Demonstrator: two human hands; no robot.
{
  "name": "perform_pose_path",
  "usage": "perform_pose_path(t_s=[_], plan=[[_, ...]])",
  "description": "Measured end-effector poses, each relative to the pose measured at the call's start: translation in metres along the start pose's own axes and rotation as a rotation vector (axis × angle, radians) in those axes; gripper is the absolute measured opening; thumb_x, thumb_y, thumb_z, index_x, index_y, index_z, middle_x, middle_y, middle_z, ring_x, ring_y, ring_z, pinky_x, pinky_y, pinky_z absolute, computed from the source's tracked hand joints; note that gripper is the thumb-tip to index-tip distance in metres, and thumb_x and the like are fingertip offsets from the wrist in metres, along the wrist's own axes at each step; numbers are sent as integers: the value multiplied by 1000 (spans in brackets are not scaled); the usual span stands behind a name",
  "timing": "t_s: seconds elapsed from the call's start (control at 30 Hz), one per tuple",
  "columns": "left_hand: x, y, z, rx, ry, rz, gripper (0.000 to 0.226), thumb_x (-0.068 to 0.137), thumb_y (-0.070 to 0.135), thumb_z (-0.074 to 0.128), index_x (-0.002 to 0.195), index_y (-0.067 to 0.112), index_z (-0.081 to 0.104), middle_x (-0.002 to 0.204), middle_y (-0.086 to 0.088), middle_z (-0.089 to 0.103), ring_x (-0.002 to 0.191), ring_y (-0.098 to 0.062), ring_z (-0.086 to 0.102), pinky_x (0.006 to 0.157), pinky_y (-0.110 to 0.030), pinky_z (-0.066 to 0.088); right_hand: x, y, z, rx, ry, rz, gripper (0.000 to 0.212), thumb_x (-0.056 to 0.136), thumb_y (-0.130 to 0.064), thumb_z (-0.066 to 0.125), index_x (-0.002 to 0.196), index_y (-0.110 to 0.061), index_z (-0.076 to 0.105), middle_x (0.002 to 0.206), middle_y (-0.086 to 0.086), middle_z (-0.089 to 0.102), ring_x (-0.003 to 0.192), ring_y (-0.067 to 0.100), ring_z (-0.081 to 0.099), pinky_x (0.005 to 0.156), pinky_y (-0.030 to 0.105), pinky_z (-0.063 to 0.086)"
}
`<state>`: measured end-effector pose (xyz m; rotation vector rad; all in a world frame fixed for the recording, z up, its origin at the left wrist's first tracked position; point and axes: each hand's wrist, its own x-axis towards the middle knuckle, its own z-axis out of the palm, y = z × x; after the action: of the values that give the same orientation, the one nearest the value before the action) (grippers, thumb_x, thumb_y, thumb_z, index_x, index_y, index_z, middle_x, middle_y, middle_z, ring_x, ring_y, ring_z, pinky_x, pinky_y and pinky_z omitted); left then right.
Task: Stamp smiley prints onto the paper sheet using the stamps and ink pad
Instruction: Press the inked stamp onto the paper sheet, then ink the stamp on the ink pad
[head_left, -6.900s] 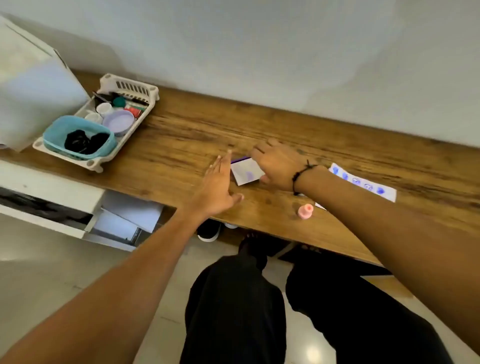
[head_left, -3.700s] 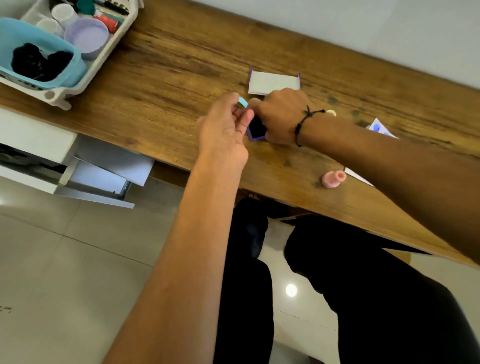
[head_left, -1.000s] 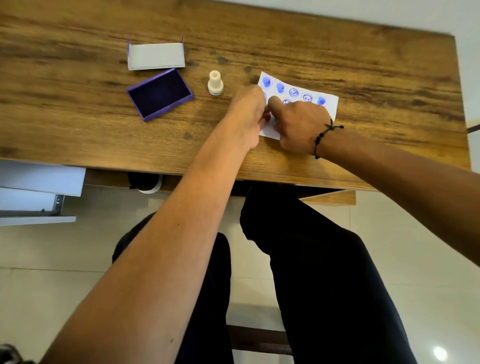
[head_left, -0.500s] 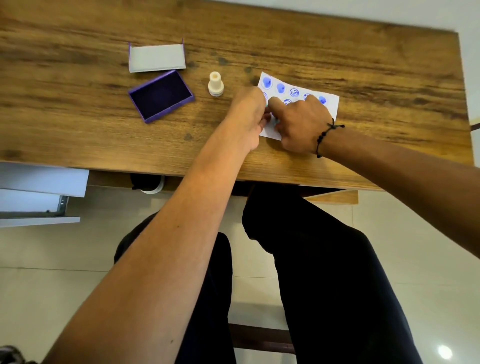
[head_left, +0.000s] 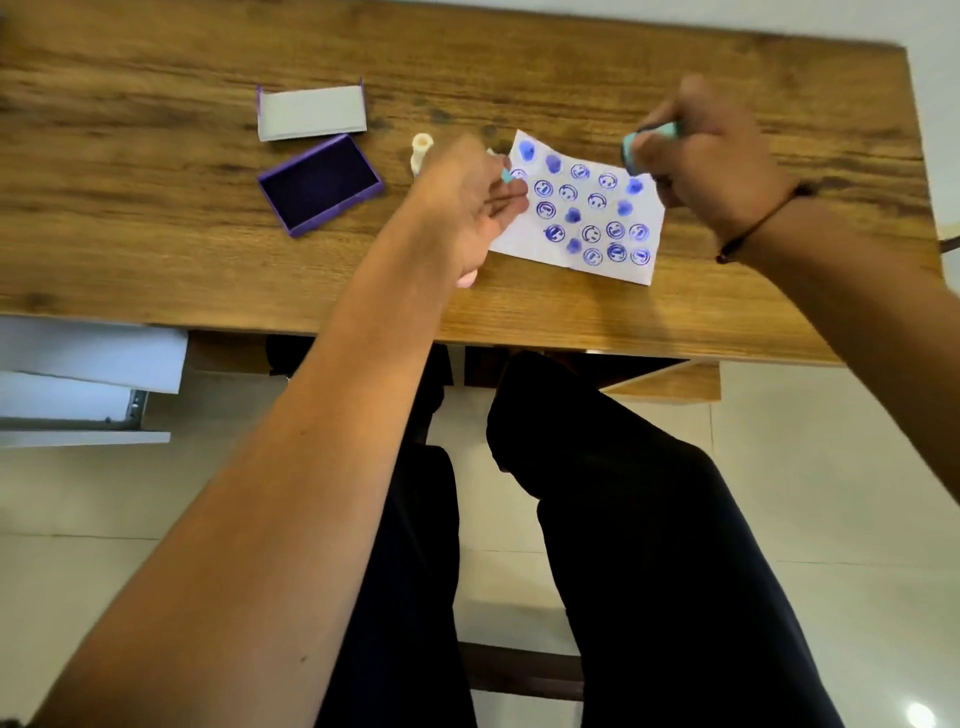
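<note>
Right hand (head_left: 711, 166) clamped on teal stamp (head_left: 649, 143) at paper's (head_left: 524, 241) two o'clock, left hand (head_left: 467, 208) pinching teal bit (head_left: 506, 175) at nine o'clock, no legible writing.

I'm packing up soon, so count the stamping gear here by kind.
Stamps: 2 (cream stamp, teal stamp in right hand)
Ink pad: 1
Lid: 1
Paper: 1
Total: 5
Pink bit under left hand: unclear.

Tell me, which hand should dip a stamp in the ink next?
Probably the right hand: it already grips a teal stamp above the paper sheet. The left hand is nearer the open ink pad, but its fingers rest on the sheet's edge.
</note>
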<state>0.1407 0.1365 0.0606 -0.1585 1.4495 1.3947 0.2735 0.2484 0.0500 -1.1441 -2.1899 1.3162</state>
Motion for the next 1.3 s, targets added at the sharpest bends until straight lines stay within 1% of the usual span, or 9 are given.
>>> perform_pose_path(t_s=[0.13,0.43,0.67,0.8,0.9,0.97,1.03,1.13,1.3], plan=[[-10,2,-6,-4,-27,42,25,95,-3,29,83,-3,51,106,-28,58,112,-32,59,100,-39,47,-16,7,-3,312,14,149,29,80,0,48,59,-19,43,37,-11,52,32,-1,31,39,10,23],[-17,3,-17,-9,-48,65,27,96,-1,28,82,-3,51,116,-31,58,118,-35,56,102,-38,46,-23,6,24,467,-54,240,29,82,5,43,60,-14,43,38,-6,58,31,2,29,37,10,21],[-13,9,-44,-112,12,98,32,94,0,29,117,-7,51,109,-29,62,107,-33,62,86,-37,52,-27,-2,39,594,-131,405,24,84,-7,41,64,-17,44,44,-2,44,34,10,24,45,15,19],[-13,10,-64,-280,139,80,23,93,0,28,91,-3,50,91,-24,60,84,-29,62,83,-38,50,-22,-23,56,700,-227,406,27,92,-19,39,66,-18,45,49,-1,45,36,9,28,42,17,19],[-15,8,-88,-524,248,64,26,93,3,24,86,-1,49,84,-19,52,78,-25,55,99,-39,44,-8,-51,85,523,-266,221,25,91,-17,48,66,-17,50,41,-4,53,32,8,37,37,13,25],[-15,6,-103,-653,298,42,35,95,12,22,111,-1,51,92,-17,49,96,-27,55,104,-35,40,4,-72,108,229,-249,22,17,86,-14,53,70,-17,57,49,-2,62,37,6,48,37,19,37],[-15,6,-114,-745,329,28,40,96,15,22,126,1,44,104,-20,50,107,-28,54,98,-31,42,21,-87,137,-217,-217,-233,11,82,-20,57,86,-13,64,82,10,71,68,14,63,61,33,47],[-15,10,-122,-829,345,-20,44,98,17,22,133,-4,38,128,-24,48,121,-29,50,106,-33,39,43,-104,179,-637,-221,-435,26,85,-22,52,105,-10,61,113,18,65,106,34,56,81,37,43],[-11,18,-127,-913,329,-59,46,97,17,20,133,-4,39,135,-23,47,123,-30,49,108,-34,36,62,-103,219,-836,-150,-561,23,87,-15,45,104,-3,55,108,24,62,99,41,55,65,37,35]])
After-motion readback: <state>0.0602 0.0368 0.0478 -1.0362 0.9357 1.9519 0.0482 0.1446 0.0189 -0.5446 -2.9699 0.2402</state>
